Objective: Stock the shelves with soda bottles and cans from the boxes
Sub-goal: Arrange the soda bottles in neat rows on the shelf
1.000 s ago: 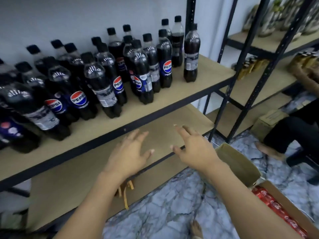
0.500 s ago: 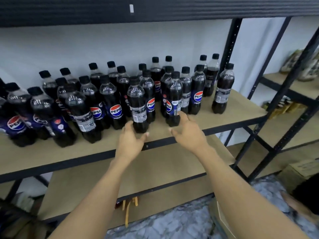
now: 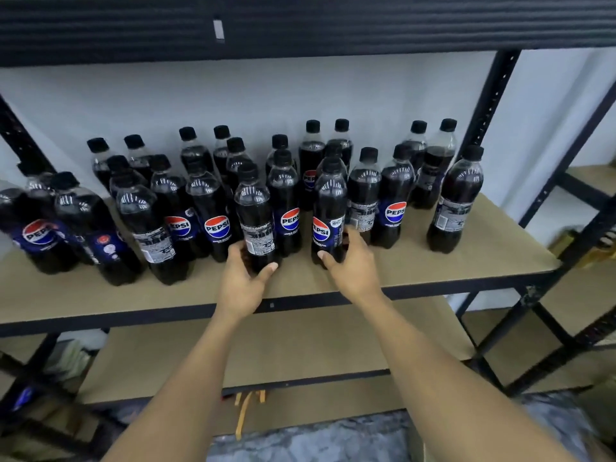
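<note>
Black rack w/ tan shelf board [image 3: 466, 261] across mid-frame. Pepsi bottles [image 3: 186, 208] stand upright on the board, packed toward its back & left end. L hand [image 3: 241, 281] grips base of label-back bottle [image 3: 255, 211] nearest the board's front edge. R hand [image 3: 353, 265] wraps base of logo bottle [image 3: 328, 208], also on the board, toward its right end from that one.

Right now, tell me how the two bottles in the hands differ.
The left bottle turns its printed back label to the camera; the right bottle shows the Pepsi logo. The left hand grips the left bottle from its left; the right hand grips the right bottle from its right. Both stand upright on the shelf.
</note>
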Tool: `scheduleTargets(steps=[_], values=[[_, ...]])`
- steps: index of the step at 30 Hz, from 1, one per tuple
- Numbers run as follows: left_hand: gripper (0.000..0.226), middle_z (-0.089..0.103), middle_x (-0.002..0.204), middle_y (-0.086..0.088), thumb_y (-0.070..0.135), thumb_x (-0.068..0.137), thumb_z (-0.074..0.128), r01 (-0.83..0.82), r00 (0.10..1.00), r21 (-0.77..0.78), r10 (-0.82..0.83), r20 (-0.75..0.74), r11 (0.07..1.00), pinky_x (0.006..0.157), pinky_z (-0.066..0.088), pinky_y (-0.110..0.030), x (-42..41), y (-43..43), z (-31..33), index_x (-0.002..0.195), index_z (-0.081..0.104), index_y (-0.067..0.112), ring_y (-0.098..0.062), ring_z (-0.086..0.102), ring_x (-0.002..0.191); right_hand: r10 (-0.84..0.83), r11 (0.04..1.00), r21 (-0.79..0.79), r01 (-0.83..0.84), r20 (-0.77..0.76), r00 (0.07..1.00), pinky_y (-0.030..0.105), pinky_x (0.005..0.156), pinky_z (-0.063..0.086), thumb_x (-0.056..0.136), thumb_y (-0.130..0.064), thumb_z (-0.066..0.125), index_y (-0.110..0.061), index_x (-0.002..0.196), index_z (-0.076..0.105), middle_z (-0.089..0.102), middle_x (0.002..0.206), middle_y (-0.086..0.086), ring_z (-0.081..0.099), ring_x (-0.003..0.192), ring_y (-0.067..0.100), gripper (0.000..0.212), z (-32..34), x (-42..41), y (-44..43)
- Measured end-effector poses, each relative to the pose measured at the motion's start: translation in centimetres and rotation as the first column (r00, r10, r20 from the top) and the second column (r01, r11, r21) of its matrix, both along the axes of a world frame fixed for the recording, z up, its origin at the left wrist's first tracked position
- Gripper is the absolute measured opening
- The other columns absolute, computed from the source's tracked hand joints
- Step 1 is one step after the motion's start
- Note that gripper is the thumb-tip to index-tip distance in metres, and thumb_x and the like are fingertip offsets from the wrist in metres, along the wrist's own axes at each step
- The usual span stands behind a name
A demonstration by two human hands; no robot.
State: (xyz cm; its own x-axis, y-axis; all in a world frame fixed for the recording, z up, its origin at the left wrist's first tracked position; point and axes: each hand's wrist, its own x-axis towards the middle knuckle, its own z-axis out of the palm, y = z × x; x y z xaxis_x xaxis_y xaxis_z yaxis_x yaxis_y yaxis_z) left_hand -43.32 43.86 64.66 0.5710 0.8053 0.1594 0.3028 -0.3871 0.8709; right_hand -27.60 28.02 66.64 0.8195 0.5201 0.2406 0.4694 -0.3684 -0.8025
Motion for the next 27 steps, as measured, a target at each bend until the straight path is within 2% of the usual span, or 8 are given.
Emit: scheduleTargets(steps=[7, 12, 15, 23, 27], values=[[0.064, 0.061, 0.123, 0.014, 0.042, 0.081, 0.081, -0.075, 0.997, 0.014, 0.074, 0.026, 0.997, 0.101, 0.051, -0.045, 0.8, -0.3, -0.2, 0.129, 0.041, 0.033, -0.010, 0.060, 0.115, 0.004, 0.999, 0.049, -0.006, 0.044, 0.999, 0.024, 0.097, 0.039, 0.089, -0.037, 0.076, -0.018, 0.149, 0.040, 0.055, 0.141, 0.001, 0.052, 0.127, 0.018, 0.073, -0.9, 0.4, 0.6], [0.065, 0.063, 0.122, 0.016, 0.047, 0.078, 0.082, -0.098, 0.995, 0.038, 0.097, 0.028, 0.994, 0.099, 0.053, -0.043, 0.9, 0.3, -0.5, 0.128, 0.044, 0.035, -0.009, 0.061, 0.113, -0.028, 0.998, 0.057, 0.024, 0.057, 0.998, 0.033, 0.103, 0.048, 0.088, -0.038, 0.077, -0.018, 0.149, 0.042, 0.057, 0.141, -0.001, 0.054, 0.128, 0.018, 0.073, -1.0, 0.4, 2.0], [0.061, 0.064, 0.119, 0.016, 0.044, 0.078, 0.083, -0.084, 0.996, 0.050, 0.083, 0.022, 0.995, 0.098, 0.052, -0.041, 0.8, 0.6, -0.5, 0.126, 0.046, 0.035, -0.009, 0.061, 0.111, -0.061, 0.997, 0.057, 0.057, 0.066, 0.996, 0.032, 0.101, 0.047, 0.088, -0.038, 0.077, -0.018, 0.149, 0.043, 0.057, 0.141, 0.000, 0.054, 0.128, 0.019, 0.073, -0.9, 0.2, 3.0], [0.059, 0.060, 0.112, 0.020, 0.045, 0.079, 0.081, -0.014, 1.000, 0.113, 0.013, 0.009, 0.994, 0.087, 0.047, -0.026, 0.3, 1.1, -0.2, 0.125, 0.048, 0.027, -0.010, 0.061, 0.106, -0.158, 0.984, 0.083, 0.155, 0.042, 0.987, 0.039, 0.100, 0.052, 0.086, -0.042, 0.077, -0.022, 0.147, 0.044, 0.059, 0.139, -0.003, 0.058, 0.124, 0.018, 0.072, -1.4, 0.0, 4.6], [0.066, 0.065, 0.123, 0.009, 0.057, 0.081, 0.073, 0.005, 1.000, 0.148, -0.004, -0.005, 0.989, 0.091, 0.053, -0.038, 0.0, 1.0, -0.4, 0.132, 0.045, 0.026, -0.015, 0.062, 0.110, -0.131, 0.981, 0.137, 0.135, -0.038, 0.991, 0.042, 0.104, 0.051, 0.084, -0.041, 0.079, -0.028, 0.147, 0.044, 0.060, 0.138, -0.005, 0.060, 0.122, 0.016, 0.073, -1.9, 0.2, 4.5]])
